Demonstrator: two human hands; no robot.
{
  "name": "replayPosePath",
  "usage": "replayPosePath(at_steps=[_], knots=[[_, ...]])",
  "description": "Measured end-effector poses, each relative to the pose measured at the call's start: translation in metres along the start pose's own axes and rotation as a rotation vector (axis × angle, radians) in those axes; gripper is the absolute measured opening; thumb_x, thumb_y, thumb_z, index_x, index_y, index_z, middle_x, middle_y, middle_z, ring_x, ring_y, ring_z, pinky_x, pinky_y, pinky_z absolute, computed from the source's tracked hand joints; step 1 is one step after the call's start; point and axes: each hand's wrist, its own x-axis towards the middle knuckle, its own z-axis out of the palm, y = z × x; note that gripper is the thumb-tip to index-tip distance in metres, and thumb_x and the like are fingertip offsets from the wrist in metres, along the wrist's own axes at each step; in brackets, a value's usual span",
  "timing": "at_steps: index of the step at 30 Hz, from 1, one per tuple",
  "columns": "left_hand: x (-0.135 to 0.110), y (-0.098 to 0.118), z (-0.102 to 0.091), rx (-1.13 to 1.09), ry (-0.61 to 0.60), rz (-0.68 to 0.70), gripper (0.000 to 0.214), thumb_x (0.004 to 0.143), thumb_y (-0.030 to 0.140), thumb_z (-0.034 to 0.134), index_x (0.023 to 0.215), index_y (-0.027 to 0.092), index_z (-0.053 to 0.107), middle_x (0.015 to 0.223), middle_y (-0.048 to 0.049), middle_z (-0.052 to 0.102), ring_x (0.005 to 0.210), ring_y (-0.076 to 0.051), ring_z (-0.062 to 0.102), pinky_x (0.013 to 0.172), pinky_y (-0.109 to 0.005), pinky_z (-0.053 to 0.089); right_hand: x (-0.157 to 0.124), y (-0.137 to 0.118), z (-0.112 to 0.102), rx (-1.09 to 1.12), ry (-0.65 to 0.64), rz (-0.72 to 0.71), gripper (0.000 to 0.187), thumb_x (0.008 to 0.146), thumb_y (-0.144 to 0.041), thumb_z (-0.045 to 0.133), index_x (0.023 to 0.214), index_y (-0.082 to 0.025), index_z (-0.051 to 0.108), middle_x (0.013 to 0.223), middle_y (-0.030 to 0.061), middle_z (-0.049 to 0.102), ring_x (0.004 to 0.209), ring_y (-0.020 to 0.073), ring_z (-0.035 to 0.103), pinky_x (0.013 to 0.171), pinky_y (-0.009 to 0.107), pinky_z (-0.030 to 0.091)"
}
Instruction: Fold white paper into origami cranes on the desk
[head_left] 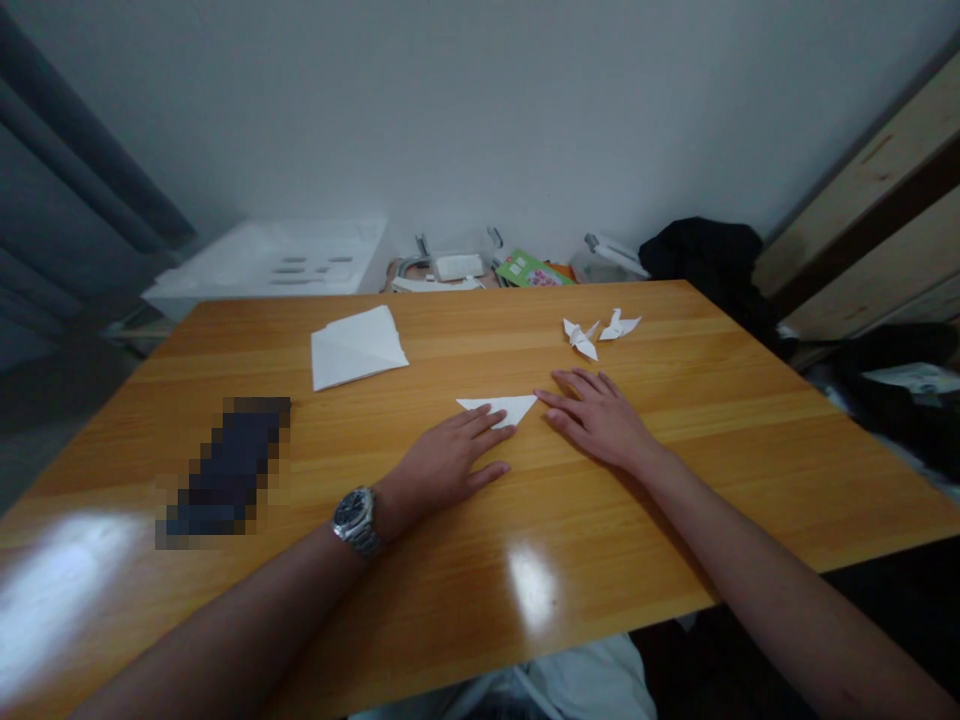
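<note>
A small white paper folded into a triangle (504, 406) lies flat near the middle of the wooden table (675, 480). My left hand (450, 462), with a steel watch on the wrist, rests flat with its fingers stretched onto the triangle's near edge. My right hand (596, 415) lies flat too, fingers spread, its fingertips touching the triangle's right tip. Neither hand holds anything. Two small folded paper figures (600, 332) sit beyond my right hand.
A stack of white paper sheets (356, 347) lies at the back left of the table. A dark blurred-out object (229, 470) lies to the left. Behind the table are a white box (277, 262), a green packet (531, 269) and dark cloth (705, 255). Wooden boards (870, 220) lean at right.
</note>
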Motion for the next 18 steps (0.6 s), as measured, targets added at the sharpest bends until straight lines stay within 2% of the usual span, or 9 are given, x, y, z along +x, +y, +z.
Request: replayPosePath(at_steps=[4,7,10,15,18], knots=[[-0.002,-0.001,0.001,-0.017,0.001,-0.002,0.055,0.103,0.053,0.043,0.15,0.025,0.047,0.161,-0.007,0.039,0.15,-0.025,0.035,0.123,-0.043,0.034,0.0,-0.007,-0.003,-0.004,0.024,0.026,0.047,0.103,-0.051,0.042,0.142,-0.032,0.059,0.153,0.0097,0.051,0.142,0.0351,0.043,0.116,0.065,0.03],[-0.003,-0.001,0.001,-0.013,0.014,0.009,0.054,0.104,0.051,0.043,0.151,0.026,0.046,0.161,-0.0068,0.039,0.15,-0.025,0.034,0.123,-0.044,0.034,0.0,-0.012,-0.002,0.056,0.006,-0.107,0.052,0.103,-0.049,0.043,0.15,-0.028,0.049,0.156,0.0098,0.048,0.145,0.0307,0.041,0.121,0.06,0.027],[-0.003,0.0,-0.001,0.014,0.016,0.024,0.054,0.104,0.051,0.043,0.152,0.026,0.046,0.16,-0.0075,0.042,0.15,-0.026,0.034,0.124,-0.046,0.032,0.0,-0.015,0.002,0.129,-0.065,-0.263,0.054,0.104,-0.047,0.045,0.154,-0.027,0.042,0.158,0.0095,0.045,0.147,0.0263,0.04,0.123,0.056,0.026],[-0.006,0.001,-0.004,0.048,0.006,0.011,0.057,0.103,0.054,0.043,0.151,0.025,0.046,0.155,-0.0089,0.048,0.143,-0.028,0.044,0.12,-0.045,0.036,-0.002,-0.015,0.005,0.174,-0.104,-0.29,0.054,0.104,-0.045,0.045,0.156,-0.03,0.039,0.159,0.0094,0.042,0.148,0.0249,0.04,0.123,0.055,0.028],[-0.008,-0.001,-0.007,0.026,-0.039,0.034,0.06,0.102,0.057,0.042,0.153,0.026,0.044,0.158,-0.0093,0.044,0.143,-0.028,0.044,0.119,-0.045,0.037,-0.003,-0.016,0.002,0.17,-0.128,-0.306,0.054,0.103,-0.047,0.047,0.155,-0.032,0.041,0.163,0.0097,0.034,0.15,0.0268,0.035,0.123,0.056,0.027]])
